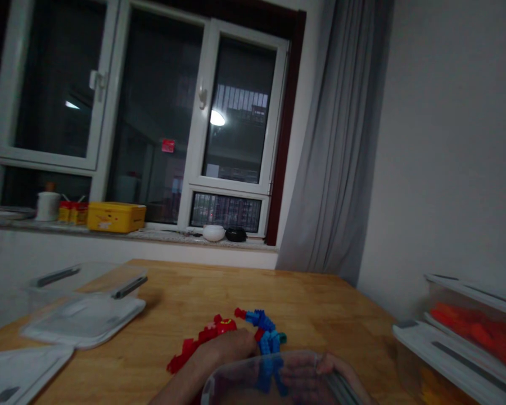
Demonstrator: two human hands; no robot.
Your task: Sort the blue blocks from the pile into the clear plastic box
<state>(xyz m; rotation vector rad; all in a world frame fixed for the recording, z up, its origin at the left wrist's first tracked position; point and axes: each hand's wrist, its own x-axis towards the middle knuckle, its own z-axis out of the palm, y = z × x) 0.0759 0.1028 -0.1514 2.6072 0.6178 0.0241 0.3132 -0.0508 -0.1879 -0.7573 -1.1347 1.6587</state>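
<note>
A clear plastic box is at the bottom edge of the view, over the near part of the table. My right hand grips its right side, with the fingers spread along the wall and the thumb by the rim. My left hand reaches across behind the box among plastic building pieces; its fingers point down and are hidden. Red pieces lie along the left forearm. Blue pieces curve around beyond the left hand, and more blue shows through the box wall.
At left on the wooden table are a clear bin with grey handles and white lids. Stacked lidded bins with orange pieces stand at right. A windowsill behind carries a yellow box; a grey curtain hangs beside it.
</note>
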